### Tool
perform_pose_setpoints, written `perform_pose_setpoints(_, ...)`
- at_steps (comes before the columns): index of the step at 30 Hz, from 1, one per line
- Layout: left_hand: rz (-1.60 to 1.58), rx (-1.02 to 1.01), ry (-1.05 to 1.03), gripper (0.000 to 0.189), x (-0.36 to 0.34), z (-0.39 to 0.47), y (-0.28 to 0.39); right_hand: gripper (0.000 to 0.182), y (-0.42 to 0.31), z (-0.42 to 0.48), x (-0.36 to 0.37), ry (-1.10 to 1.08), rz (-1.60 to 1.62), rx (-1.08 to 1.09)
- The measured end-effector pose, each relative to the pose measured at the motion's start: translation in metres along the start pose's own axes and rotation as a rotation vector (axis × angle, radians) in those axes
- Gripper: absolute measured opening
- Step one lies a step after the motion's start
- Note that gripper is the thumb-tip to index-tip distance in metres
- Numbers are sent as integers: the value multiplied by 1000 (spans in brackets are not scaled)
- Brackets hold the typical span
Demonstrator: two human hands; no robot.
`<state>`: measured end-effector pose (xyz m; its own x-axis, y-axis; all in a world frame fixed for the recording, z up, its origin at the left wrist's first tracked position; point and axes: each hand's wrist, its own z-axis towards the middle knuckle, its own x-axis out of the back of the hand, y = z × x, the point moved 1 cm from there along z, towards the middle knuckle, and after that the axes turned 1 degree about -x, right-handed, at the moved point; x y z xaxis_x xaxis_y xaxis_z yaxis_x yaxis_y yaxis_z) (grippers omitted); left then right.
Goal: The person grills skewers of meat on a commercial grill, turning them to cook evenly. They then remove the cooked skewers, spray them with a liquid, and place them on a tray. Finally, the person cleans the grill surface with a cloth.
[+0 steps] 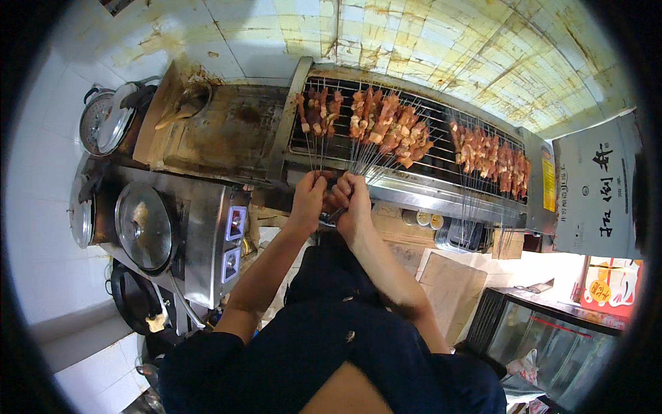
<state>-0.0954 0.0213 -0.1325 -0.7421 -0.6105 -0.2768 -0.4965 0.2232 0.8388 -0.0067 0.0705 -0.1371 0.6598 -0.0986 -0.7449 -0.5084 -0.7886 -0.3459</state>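
Side by side at the front edge of the metal grill (295,129), my two hands hold thin metal skewers by their lower ends. My left hand (309,199) grips a small bunch of meat skewers (335,107), whose meat lies on the left end of the grate. A larger fan of meat skewers (385,119) runs into my right hand (356,196), its meat over the middle of the grate. Farther right, another row of meat skewers (489,158) rests on the grill, handles sticking out over the front. My fingers hide the skewer ends.
Left of the grill sits a stained metal tray (232,139) with a brush-like tool. A stove (207,233) with a lidded pan (142,222) stands at my left. A cardboard box (595,191) adjoins the grill's right end; a glass display case (548,336) is behind right.
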Motion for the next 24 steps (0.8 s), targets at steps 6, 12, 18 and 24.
perform_pose_setpoints(6, -231, 41, -177, 20, 16, 1, -3, 15, -11, -18, -12, -45, -157, 61)
perform_pose_setpoints(12, -82, -15, -129, 24, 18, -7, 7, 17, -1, -9, -4, 159, -159, 134)
perform_pose_setpoints(18, 669, -813, 196, 39, 1, -45, 32, 17, -10, -17, 21, 184, -208, 308)
perform_pose_setpoints(24, 585, -584, -82, 46, -24, -33, -6, 25, -32, -47, 22, 187, -303, 319)
